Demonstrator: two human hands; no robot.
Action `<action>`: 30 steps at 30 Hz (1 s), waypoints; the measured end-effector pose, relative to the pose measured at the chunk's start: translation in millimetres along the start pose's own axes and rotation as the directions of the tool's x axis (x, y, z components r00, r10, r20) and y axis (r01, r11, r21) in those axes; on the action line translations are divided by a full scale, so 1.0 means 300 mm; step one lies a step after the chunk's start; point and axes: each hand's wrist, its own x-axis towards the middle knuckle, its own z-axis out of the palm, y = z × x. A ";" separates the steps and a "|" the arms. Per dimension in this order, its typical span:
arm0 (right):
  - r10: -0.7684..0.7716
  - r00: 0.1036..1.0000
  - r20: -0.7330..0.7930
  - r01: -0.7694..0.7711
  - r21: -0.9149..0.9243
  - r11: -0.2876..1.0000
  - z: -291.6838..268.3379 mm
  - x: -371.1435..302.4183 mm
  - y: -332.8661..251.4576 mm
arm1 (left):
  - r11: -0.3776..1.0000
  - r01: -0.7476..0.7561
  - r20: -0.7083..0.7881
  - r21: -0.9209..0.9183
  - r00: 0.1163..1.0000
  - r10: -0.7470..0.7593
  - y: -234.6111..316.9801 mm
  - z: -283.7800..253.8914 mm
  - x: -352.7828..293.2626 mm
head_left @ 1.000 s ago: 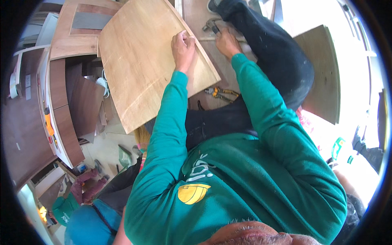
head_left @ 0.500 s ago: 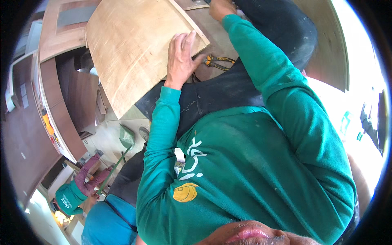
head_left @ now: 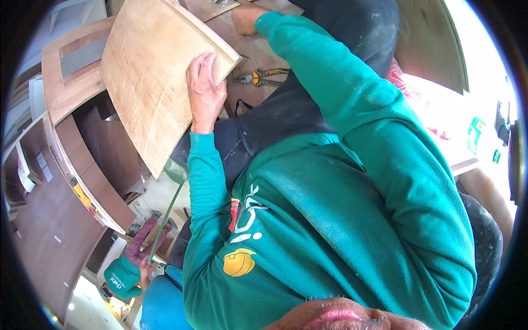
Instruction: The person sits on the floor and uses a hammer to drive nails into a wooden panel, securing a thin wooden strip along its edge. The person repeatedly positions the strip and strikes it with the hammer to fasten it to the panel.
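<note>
A large pale plywood panel (head_left: 148,66) with a narrow strip along its right edge leans across my left thigh. My left hand (head_left: 206,93) is closed on its lower right corner, fingers over the face and thumb by the edge. Far forward, my right hand (head_left: 247,20) is low, just beyond the panel's strip edge; its fingers are mostly hidden and I cannot make out anything in them. Pliers (head_left: 261,77) with yellow and black handles lie on the brown surface between the panel and my leg.
Brown boards and a cabinet frame (head_left: 71,110) stand at the left, with a yellow-handled tool (head_left: 81,192) on a ledge. A co-worker in green (head_left: 122,275) is at lower left, near a green long-handled dustpan (head_left: 175,171). A wooden board (head_left: 432,49) stands at the right.
The panel, my left hand and the pliers appear further left in the picture. My right hand also shows further left and lower, and the dark item beside it no longer shows.
</note>
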 end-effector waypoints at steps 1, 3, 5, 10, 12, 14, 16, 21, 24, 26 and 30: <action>-0.030 0.999 0.028 0.030 0.006 1.000 0.005 -0.029 -0.026 | 1.000 0.002 0.012 0.009 1.000 -0.002 0.002 -0.006 0.001; -0.087 0.993 0.078 0.086 0.016 0.996 0.016 -0.056 -0.052 | 1.000 -0.002 0.016 0.018 1.000 0.002 0.007 -0.014 0.015; -0.178 0.981 0.073 0.173 0.077 0.982 0.045 -0.093 -0.065 | 1.000 -0.003 0.019 0.019 1.000 0.003 0.001 -0.017 0.019; -0.198 0.973 0.117 0.179 0.153 0.972 0.017 -0.178 -0.096 | 1.000 -0.003 0.008 -0.023 1.000 0.003 -0.005 -0.032 0.026; -0.189 0.974 0.129 0.167 0.164 0.972 0.020 -0.192 -0.109 | 0.999 -0.004 0.030 -0.033 1.000 0.005 -0.009 -0.042 0.022; -0.212 0.975 0.059 0.200 0.165 0.966 0.030 -0.199 -0.115 | 0.997 -0.015 0.052 -0.075 0.998 0.019 -0.025 -0.050 0.015; -0.254 0.967 0.004 0.247 0.223 0.943 0.060 -0.204 -0.110 | 0.988 -0.035 0.072 -0.149 0.996 0.046 -0.052 -0.061 0.007; -0.340 0.940 0.002 0.323 0.311 0.894 0.175 -0.189 -0.104 | 0.906 0.188 0.206 -0.379 0.972 -0.116 -0.120 -0.108 -0.023; -0.340 0.935 -0.097 0.352 0.348 0.869 0.267 -0.164 -0.077 | 0.806 0.328 0.253 -0.492 0.940 -0.228 -0.188 -0.109 -0.058; -0.343 0.939 -0.019 0.333 0.298 0.895 0.262 -0.145 -0.055 | 0.727 0.385 0.264 -0.568 0.922 -0.282 -0.221 -0.110 -0.088; -0.384 0.923 -0.019 0.372 0.294 0.880 0.277 -0.128 -0.016 | 0.685 0.399 0.257 -0.610 0.917 -0.306 -0.248 -0.104 -0.124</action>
